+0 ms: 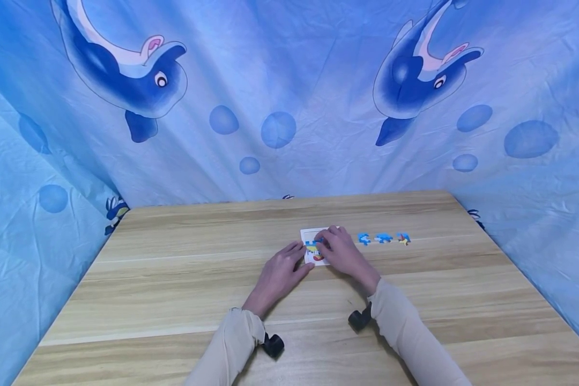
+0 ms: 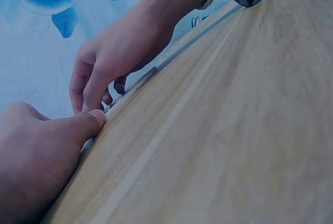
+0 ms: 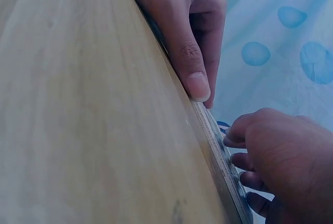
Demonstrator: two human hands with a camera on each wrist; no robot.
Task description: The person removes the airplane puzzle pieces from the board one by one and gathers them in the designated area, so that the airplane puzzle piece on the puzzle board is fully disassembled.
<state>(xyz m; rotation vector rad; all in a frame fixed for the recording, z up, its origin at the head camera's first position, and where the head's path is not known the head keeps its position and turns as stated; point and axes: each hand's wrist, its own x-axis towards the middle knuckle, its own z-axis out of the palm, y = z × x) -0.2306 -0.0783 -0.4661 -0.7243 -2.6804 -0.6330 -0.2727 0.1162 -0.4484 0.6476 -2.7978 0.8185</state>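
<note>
A small white-bordered jigsaw puzzle board [image 1: 310, 234] lies on the table, its lower part filled with a colourful picture. My left hand [image 1: 281, 269] holds the board at its left side, the thumb at the near edge and the fingers along the left edge. In the right wrist view that thumb [image 3: 197, 86] lies against the board's rim. Over the board, my right hand [image 1: 343, 252] pinches a blue puzzle piece [image 1: 319, 240] between thumb and forefinger, close to the surface. The palm and fingers hide the board's right part.
Right of the board, loose puzzle pieces lie in a row: a blue one [image 1: 364, 238], another blue one [image 1: 383, 237] and a blue, red and yellow one [image 1: 403, 239]. The wooden table [image 1: 173, 300] ends at a blue dolphin-print curtain [image 1: 318, 161].
</note>
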